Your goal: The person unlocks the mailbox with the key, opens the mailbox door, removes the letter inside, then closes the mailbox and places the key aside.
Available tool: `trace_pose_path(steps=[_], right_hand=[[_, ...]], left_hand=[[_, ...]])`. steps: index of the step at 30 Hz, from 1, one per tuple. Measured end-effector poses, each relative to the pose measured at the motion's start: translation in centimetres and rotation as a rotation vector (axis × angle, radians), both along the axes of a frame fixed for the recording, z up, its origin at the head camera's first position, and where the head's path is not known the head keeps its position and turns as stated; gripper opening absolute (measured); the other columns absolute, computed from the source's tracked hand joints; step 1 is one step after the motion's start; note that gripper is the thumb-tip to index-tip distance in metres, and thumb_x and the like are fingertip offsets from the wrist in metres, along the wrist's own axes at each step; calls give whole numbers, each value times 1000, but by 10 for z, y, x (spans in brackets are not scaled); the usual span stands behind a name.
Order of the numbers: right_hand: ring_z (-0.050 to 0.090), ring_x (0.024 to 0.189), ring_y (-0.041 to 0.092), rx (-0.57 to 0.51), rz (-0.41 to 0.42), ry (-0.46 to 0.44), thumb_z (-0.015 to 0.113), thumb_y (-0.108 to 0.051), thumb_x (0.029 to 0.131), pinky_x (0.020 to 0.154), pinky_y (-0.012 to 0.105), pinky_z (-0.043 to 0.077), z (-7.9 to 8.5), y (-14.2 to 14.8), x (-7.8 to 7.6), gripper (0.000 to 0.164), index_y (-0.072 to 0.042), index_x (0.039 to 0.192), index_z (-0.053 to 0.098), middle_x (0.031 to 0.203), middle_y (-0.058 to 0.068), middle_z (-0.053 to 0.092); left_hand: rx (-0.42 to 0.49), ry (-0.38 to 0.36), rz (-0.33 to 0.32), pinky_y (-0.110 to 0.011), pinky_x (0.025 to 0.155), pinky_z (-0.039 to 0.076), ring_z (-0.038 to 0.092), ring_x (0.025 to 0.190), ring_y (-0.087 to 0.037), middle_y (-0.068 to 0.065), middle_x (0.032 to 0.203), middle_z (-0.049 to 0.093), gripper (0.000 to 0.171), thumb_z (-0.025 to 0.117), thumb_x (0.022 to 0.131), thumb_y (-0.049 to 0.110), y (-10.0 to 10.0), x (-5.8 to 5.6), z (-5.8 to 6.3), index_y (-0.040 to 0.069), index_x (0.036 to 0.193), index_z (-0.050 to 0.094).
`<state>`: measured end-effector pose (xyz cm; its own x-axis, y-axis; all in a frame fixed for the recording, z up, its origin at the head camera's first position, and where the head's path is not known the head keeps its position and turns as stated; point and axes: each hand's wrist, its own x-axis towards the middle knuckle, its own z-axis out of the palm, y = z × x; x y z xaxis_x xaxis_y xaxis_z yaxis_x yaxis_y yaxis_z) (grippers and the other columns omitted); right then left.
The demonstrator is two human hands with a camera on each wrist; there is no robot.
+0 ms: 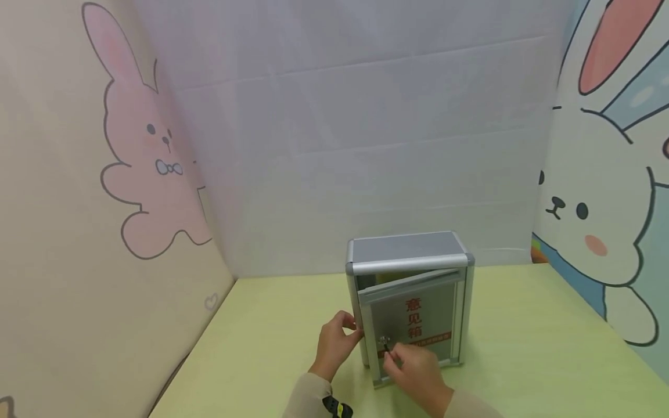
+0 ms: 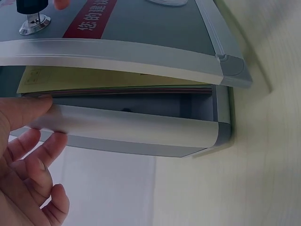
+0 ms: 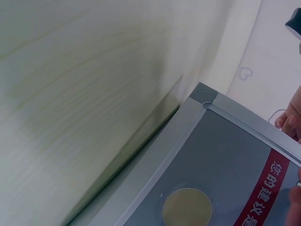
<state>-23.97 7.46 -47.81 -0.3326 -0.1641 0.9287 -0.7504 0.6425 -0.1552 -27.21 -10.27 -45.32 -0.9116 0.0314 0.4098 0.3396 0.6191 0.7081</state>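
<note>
A silver-framed grey suggestion box [image 1: 407, 247] with red Chinese characters stands upright on the table, its front door [image 1: 441, 313] ajar along the left side. My left hand [image 1: 333, 346] grips the box's left frame edge, thumb on the front and fingers behind, as the left wrist view shows. At the door's lock [image 2: 35, 24], my right hand [image 1: 418, 371] pinches a black-headed key [image 2: 32, 6] that sits in it. Through the gap, yellow paper [image 2: 108, 79] or card shows inside the box. Low on the door is a round disc [image 3: 187, 207].
The pale yellow tabletop [image 1: 272, 313] extends on both sides of the box. A white cloth backdrop [image 1: 366, 145] hangs behind it, and rabbit-printed panels [image 1: 141, 139] flank the table. A dark band [image 1: 338, 407] circles my left wrist.
</note>
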Motion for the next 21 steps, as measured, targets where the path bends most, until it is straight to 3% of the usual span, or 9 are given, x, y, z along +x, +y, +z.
trace_pose_path(steps=[12,21], right_hand=[[26,47,-8,-9,17,26,57,-17,73,40,9,24,2,1,3,18,-19,57,49,49,-15,39],[28,46,-7,-22,25,34,58,-16,69,40,10,27,4,1,4,18,-20,55,48,48,-13,43]], left_hand=[[-23,3,18,-26,55,41,50,57,-8,-6,80,68,18,76,77,7,0,-1,-2,7,85,59],[-16,25,-1,-29,58,44,57,63,-15,-6,80,68,19,76,78,9,-1,-2,-1,6,86,59]])
